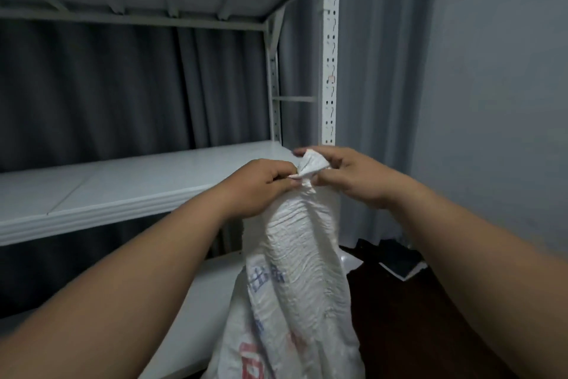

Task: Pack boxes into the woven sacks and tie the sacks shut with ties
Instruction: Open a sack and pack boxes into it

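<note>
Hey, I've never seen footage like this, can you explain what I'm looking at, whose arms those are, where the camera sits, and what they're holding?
There is no machine here. The one picture comes from a camera on a person's head, looking down at their own bare arms. The left hand and right hand both pinch the gathered neck of a white woven sack, which hangs below them. Whether a tie is on it I cannot tell. Behind stands a white metal shelf rack, before grey curtains.

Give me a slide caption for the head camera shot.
Both hands, left hand and right hand, pinch the gathered neck of a woven sack beside shelving.
</note>
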